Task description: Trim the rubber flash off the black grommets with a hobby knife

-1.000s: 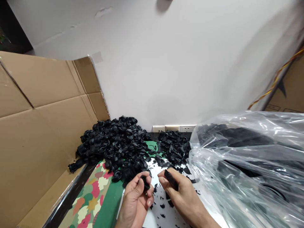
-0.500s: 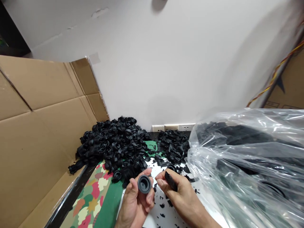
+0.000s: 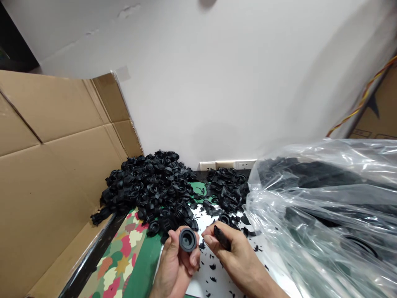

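Observation:
My left hand [image 3: 174, 265] is closed round a black rubber cup-like part [image 3: 187, 245], its round, stepped opening facing up towards me. Just to the right, my right hand [image 3: 240, 253] curls its fingers round a slim black piece [image 3: 222, 238] that looks like a handle; its far end is hidden, and thumb and forefinger are pinched together. The hands are close but apart. Behind the left hand rises a heap of black ribbed rubber parts [image 3: 149, 186]. A smaller pile of black rubber scraps [image 3: 229, 188] lies beyond the right hand.
Black trimmings dot the white sheet [image 3: 198, 285] beneath my hands. A clear plastic bag [image 3: 328, 198] with black things inside fills the right side. To the left stands a cardboard panel [image 3: 62, 136]. Wall sockets [image 3: 246, 164] sit behind the piles.
The rubber part in my left hand has tilted and shifted very slightly, with the left fingers drawn in closer. My right hand keeps almost the same pose.

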`<state>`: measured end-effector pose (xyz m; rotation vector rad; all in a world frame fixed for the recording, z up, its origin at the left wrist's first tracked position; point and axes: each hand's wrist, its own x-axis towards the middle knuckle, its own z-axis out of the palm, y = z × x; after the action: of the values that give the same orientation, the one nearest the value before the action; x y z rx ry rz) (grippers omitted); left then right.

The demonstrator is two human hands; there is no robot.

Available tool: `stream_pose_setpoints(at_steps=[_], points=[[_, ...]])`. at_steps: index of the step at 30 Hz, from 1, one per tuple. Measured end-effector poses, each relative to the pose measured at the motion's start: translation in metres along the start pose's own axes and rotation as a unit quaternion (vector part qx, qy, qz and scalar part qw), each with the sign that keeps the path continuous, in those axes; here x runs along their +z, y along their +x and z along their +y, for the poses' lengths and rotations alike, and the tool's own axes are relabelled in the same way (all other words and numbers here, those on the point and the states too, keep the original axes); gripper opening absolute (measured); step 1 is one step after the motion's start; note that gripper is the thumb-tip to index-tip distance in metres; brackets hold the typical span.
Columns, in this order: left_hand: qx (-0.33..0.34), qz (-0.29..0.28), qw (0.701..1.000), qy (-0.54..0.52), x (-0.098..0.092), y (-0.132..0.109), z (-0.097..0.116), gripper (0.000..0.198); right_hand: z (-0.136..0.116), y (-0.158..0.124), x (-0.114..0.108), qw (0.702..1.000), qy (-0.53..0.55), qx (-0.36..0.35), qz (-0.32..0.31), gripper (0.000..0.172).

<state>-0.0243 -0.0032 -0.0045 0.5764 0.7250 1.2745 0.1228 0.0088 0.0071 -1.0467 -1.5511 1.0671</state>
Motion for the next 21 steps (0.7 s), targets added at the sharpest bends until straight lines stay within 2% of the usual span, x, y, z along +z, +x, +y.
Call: stream_pose_setpoints(at_steps=[4, 9, 14, 21], points=[[0.005, 0.016, 1.0, 0.024, 0.0006, -0.0008, -0.001, 0.048, 0.0007, 0.0004, 0.001, 1.0, 0.009, 0.005, -0.007, 0.028], [-0.019, 0.017, 1.0, 0.018, -0.0009, -0.0024, -0.0008, 0.052, 0.0007, 0.001, 0.002, 1.0, 0.016, 0.018, -0.019, 0.028], [-0.01, -0.004, 1.0, 0.007, -0.0012, -0.0015, -0.0006, 0.049, 0.0012, 0.0002, 0.0022, 0.999, 0.015, 0.021, -0.025, 0.027], [-0.002, 0.014, 1.0, 0.004, -0.0003, -0.0009, -0.0007, 0.045, 0.0015, 0.0003, 0.0015, 1.0, 0.008, 0.014, -0.022, 0.026]])
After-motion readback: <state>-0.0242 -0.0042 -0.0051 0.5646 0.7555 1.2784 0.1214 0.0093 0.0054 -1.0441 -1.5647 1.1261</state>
